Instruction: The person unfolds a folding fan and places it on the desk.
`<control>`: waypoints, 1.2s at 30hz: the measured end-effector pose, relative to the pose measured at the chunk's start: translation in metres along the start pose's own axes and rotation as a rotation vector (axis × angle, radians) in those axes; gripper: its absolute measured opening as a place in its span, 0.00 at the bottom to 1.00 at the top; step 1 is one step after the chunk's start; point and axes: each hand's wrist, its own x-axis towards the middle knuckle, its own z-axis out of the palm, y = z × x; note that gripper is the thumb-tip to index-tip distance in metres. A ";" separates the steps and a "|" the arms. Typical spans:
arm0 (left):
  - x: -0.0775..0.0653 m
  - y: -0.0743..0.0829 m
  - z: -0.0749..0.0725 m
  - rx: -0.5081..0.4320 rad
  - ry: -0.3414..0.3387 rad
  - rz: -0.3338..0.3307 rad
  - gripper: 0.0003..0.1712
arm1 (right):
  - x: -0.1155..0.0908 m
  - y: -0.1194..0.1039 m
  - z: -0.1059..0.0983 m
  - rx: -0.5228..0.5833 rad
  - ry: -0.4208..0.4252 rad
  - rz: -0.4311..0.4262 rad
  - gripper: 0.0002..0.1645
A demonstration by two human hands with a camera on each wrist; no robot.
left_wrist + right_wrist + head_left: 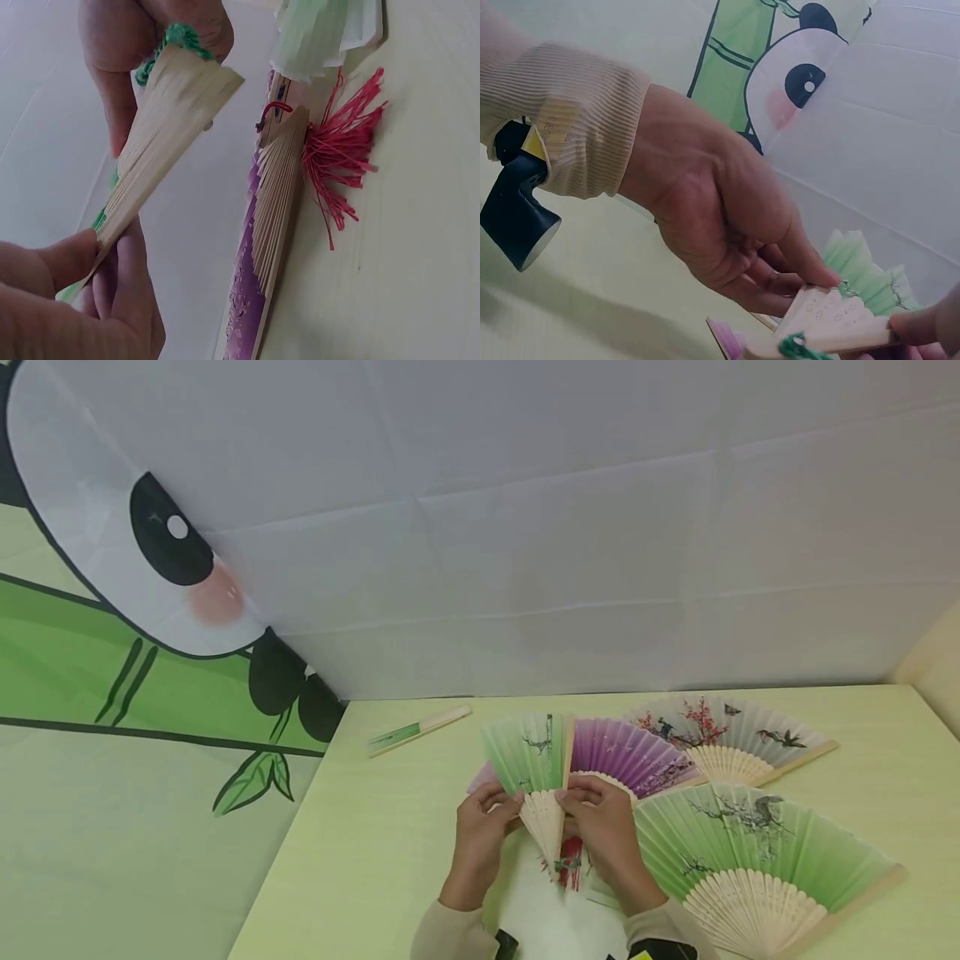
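Both hands hold a partly spread green folding fan (525,752) upright above the table, its pale ribs (543,818) narrowing to the pivot below. My left hand (480,835) pinches the left edge between thumb and fingers, just below the green leaf. On the opposite side my right hand (607,827) pinches the outer rib. A green cord (184,37) is tied at the pivot end in the left wrist view. Behind the held fan lies a spread purple fan (622,752), partly hidden by it. A red tassel (345,142) rests beside the purple fan.
At right lies a wide-open green fan (750,827). A spread white fan with red blossoms (705,722) is behind it. One folded green fan (420,731) lies at the table's back left. A white cloth with a cartoon print (525,552) hangs behind the table (337,860).
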 end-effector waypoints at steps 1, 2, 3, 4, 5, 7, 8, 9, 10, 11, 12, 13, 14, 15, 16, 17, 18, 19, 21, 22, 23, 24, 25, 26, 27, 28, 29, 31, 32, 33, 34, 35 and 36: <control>0.000 0.000 -0.001 -0.003 0.017 -0.004 0.11 | 0.000 0.000 -0.001 0.012 0.005 0.002 0.14; 0.000 0.001 -0.001 -0.011 0.033 -0.006 0.09 | 0.000 0.000 -0.002 0.018 0.012 0.007 0.14; 0.000 0.001 -0.002 -0.020 0.046 -0.006 0.08 | 0.000 -0.001 -0.003 0.026 0.019 0.015 0.13; -0.001 0.001 -0.003 -0.031 0.057 -0.010 0.07 | -0.001 -0.001 -0.004 0.032 0.027 0.020 0.13; -0.001 0.001 -0.004 -0.044 0.068 -0.011 0.07 | -0.001 -0.001 -0.006 0.041 0.034 0.026 0.13; -0.001 0.001 -0.006 -0.076 0.091 -0.016 0.05 | -0.002 -0.002 -0.007 0.061 0.042 0.041 0.12; -0.001 0.001 -0.008 -0.095 0.101 -0.014 0.05 | -0.003 -0.002 -0.008 0.069 0.044 0.048 0.12; -0.001 0.001 -0.009 -0.114 0.115 -0.014 0.05 | -0.004 -0.003 -0.009 0.078 0.047 0.055 0.11; -0.001 0.001 -0.010 -0.132 0.130 -0.013 0.06 | -0.005 -0.003 -0.010 0.088 0.048 0.058 0.11; -0.002 0.001 -0.011 -0.148 0.146 -0.012 0.07 | -0.005 -0.003 -0.010 0.097 0.048 0.061 0.10; -0.002 0.001 -0.011 -0.164 0.163 -0.010 0.08 | -0.006 -0.003 -0.011 0.105 0.049 0.066 0.10; -0.002 0.001 -0.012 -0.177 0.178 -0.006 0.09 | -0.007 -0.002 -0.012 0.115 0.047 0.065 0.10; -0.002 0.001 -0.013 -0.186 0.194 -0.002 0.09 | -0.008 -0.002 -0.012 0.125 0.045 0.068 0.10; -0.003 0.001 -0.014 -0.191 0.213 -0.002 0.10 | -0.010 -0.001 -0.012 0.133 0.047 0.072 0.10; -0.003 0.001 -0.015 -0.194 0.226 -0.002 0.10 | -0.011 0.000 -0.012 0.141 0.047 0.073 0.10; -0.004 0.001 -0.016 -0.195 0.240 -0.002 0.10 | -0.013 0.001 -0.012 0.146 0.048 0.074 0.11; -0.004 0.001 -0.017 -0.200 0.255 -0.005 0.10 | -0.014 0.002 -0.011 0.151 0.048 0.079 0.11; -0.005 0.001 -0.018 -0.203 0.267 -0.008 0.10 | -0.016 0.003 -0.011 0.152 0.046 0.079 0.12; -0.006 0.000 -0.021 -0.208 0.287 -0.019 0.11 | -0.019 0.005 -0.009 0.155 0.048 0.078 0.13; -0.007 0.000 -0.023 -0.212 0.296 -0.023 0.11 | -0.020 0.007 -0.008 0.158 0.045 0.072 0.14; -0.008 -0.001 -0.025 -0.214 0.308 -0.028 0.11 | -0.022 0.008 -0.007 0.159 0.041 0.068 0.14; -0.008 -0.001 -0.026 -0.215 0.320 -0.034 0.12 | -0.023 0.009 -0.006 0.164 0.037 0.066 0.15; -0.009 -0.001 -0.028 -0.216 0.327 -0.041 0.13 | -0.025 0.010 -0.005 0.169 0.033 0.063 0.16; -0.010 -0.001 -0.029 -0.215 0.336 -0.048 0.13 | -0.027 0.011 -0.004 0.177 0.030 0.063 0.16; -0.011 -0.001 -0.030 -0.214 0.343 -0.053 0.14 | -0.029 0.011 -0.003 0.185 0.026 0.067 0.16; -0.012 -0.001 -0.032 -0.215 0.350 -0.058 0.14 | -0.031 0.012 -0.002 0.191 0.022 0.071 0.15; -0.013 -0.001 -0.033 -0.215 0.361 -0.063 0.15 | -0.032 0.014 0.000 0.196 0.018 0.075 0.14; -0.015 -0.002 -0.036 -0.223 0.373 -0.069 0.16 | -0.036 0.016 0.002 0.211 0.017 0.075 0.16; -0.016 -0.002 -0.037 -0.225 0.383 -0.070 0.16 | -0.037 0.017 0.004 0.217 0.018 0.076 0.17; -0.017 -0.003 -0.039 -0.230 0.394 -0.068 0.16 | -0.039 0.019 0.006 0.221 0.019 0.071 0.19; -0.018 -0.004 -0.040 -0.230 0.408 -0.069 0.17 | -0.040 0.021 0.007 0.227 0.018 0.066 0.21; -0.019 -0.005 -0.041 -0.230 0.420 -0.072 0.17 | -0.041 0.023 0.009 0.231 0.021 0.067 0.24; -0.021 -0.006 -0.043 -0.230 0.429 -0.074 0.17 | -0.042 0.024 0.010 0.234 0.027 0.071 0.25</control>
